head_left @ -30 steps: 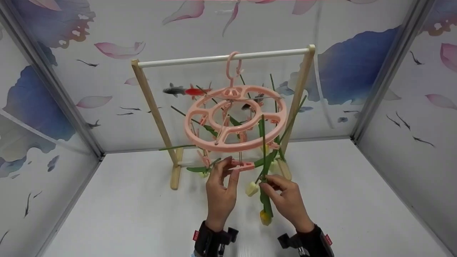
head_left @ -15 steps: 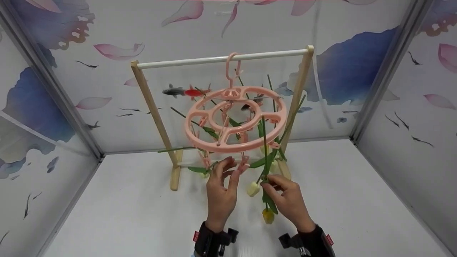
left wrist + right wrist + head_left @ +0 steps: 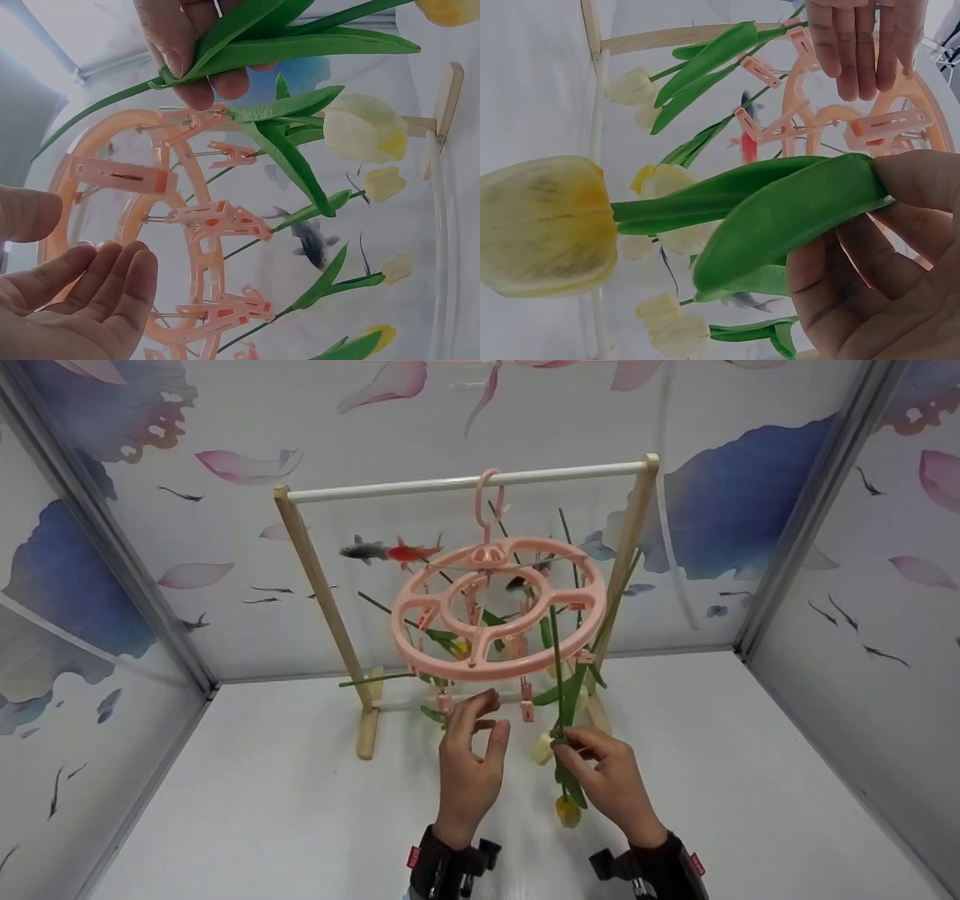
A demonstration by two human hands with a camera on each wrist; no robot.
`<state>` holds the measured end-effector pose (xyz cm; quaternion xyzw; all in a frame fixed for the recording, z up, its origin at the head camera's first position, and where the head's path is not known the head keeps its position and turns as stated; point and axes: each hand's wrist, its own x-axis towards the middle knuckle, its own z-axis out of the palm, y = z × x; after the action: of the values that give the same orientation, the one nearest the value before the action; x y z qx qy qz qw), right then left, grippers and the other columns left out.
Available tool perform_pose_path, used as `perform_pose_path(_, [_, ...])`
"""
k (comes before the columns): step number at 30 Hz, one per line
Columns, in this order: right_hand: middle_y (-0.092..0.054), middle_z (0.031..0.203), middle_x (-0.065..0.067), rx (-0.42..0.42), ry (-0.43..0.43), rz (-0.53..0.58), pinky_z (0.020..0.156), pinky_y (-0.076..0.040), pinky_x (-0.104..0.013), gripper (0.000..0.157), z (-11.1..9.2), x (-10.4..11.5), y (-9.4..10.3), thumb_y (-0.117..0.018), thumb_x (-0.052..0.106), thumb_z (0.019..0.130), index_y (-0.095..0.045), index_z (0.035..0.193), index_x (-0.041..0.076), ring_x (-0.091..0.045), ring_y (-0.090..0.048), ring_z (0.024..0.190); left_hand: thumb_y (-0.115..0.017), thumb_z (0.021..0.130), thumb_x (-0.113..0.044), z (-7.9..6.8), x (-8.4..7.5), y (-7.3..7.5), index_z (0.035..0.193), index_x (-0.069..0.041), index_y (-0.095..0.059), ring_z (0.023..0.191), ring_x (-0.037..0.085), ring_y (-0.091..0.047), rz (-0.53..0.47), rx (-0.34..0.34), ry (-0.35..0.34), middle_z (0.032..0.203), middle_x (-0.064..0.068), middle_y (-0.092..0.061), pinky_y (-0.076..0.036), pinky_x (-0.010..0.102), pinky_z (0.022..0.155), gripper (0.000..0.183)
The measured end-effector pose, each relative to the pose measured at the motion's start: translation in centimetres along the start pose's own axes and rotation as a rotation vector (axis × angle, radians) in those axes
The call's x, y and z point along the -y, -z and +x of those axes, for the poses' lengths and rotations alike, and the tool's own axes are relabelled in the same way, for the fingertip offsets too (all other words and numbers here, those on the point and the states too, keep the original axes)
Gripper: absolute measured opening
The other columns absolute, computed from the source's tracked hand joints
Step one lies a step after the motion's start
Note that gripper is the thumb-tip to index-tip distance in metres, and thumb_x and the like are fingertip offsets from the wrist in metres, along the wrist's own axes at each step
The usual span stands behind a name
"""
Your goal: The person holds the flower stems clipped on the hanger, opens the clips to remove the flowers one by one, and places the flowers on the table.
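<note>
Pinching yellow flower [image 3: 735, 199] in right hand [image 3: 609, 772], lower centre; left hand [image 3: 472, 765] empty, parted. Could snag white flower [image 3: 541, 749] through crowding.

Hanger [image 3: 480, 649] on the rack [image 3: 390, 485] — held tulip [image 3: 568, 812] in front, right.

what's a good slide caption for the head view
Right hand holds a yellow tulip bloom-down, left hand empty, before a pink clip hanger on a white rail.
</note>
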<state>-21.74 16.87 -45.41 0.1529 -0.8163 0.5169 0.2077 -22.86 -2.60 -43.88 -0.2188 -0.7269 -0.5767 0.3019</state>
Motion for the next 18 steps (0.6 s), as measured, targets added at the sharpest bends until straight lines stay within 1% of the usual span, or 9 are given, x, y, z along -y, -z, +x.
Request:
perform_pose_path(4, [-0.074, 0.099, 0.004, -0.009, 0.012, 0.005, 0.073, -0.057, -0.026, 0.018, -0.1, -0.1, 0.4, -0.072, 0.001, 0.095, -0.079, 0.111, 0.008, -0.010, -0.067, 0.085, -0.064, 0.104, -0.013, 0.0, -0.2, -0.1, 0.137, -0.007, -0.062, 0.118, 0.023, -0.061, 0.055, 0.021, -0.018, 0.130, 0.007, -0.064, -0.054, 0.039, 0.095, 0.034])
perform_pose_path(9, [-0.070, 0.099, 0.004, -0.044, 0.085, -0.015, 0.071, -0.057, -0.026, 0.020, -0.1, -0.2, 0.8, -0.071, -0.002, 0.095, -0.079, 0.108, 0.011, -0.010, -0.068, 0.086, -0.063, 0.104, -0.014, -0.1, -0.3, -0.1, 0.138, -0.005, -0.060, 0.117, 0.021, -0.059, 0.127, 0.043, -0.058, 0.133, 0.008, -0.062, -0.053, 0.041, 0.094, 0.035])
perform_pose_path(11, [-0.068, 0.100, 0.002, -0.062, 0.111, -0.032, 0.070, -0.057, -0.025, 0.021, -0.1, -0.2, 1.0, -0.071, -0.003, 0.094, -0.079, 0.108, 0.011, -0.010, -0.067, 0.086, -0.063, 0.105, -0.014, -0.2, -0.4, -0.1, 0.139, -0.004, -0.060, 0.117, 0.023, -0.059, 0.149, 0.050, -0.071, 0.134, 0.010, -0.061, -0.052, 0.041, 0.094, 0.036])
perform_pose_path(13, [-0.067, 0.099, -0.001, -0.076, 0.125, -0.041, 0.070, -0.056, -0.024, 0.021, -0.1, -0.3, 1.1, -0.071, -0.005, 0.094, -0.079, 0.108, 0.008, -0.010, -0.067, 0.087, -0.063, 0.105, -0.014, -0.2, -0.4, -0.1, 0.139, -0.003, -0.059, 0.119, 0.024, -0.059, 0.163, 0.059, -0.074, 0.136, 0.011, -0.060, -0.052, 0.042, 0.095, 0.037])
perform_pose_path(18, [-0.068, 0.099, -0.007, -0.102, 0.119, -0.036, 0.071, -0.055, -0.021, 0.019, -0.1, -0.4, 1.7, -0.071, -0.004, 0.094, -0.078, 0.109, 0.005, -0.008, -0.064, 0.087, -0.063, 0.105, -0.016, -0.4, -0.5, -0.2, 0.140, -0.002, -0.059, 0.123, 0.025, -0.059, 0.192, 0.073, -0.063, 0.137, 0.011, -0.059, -0.052, 0.045, 0.099, 0.038])
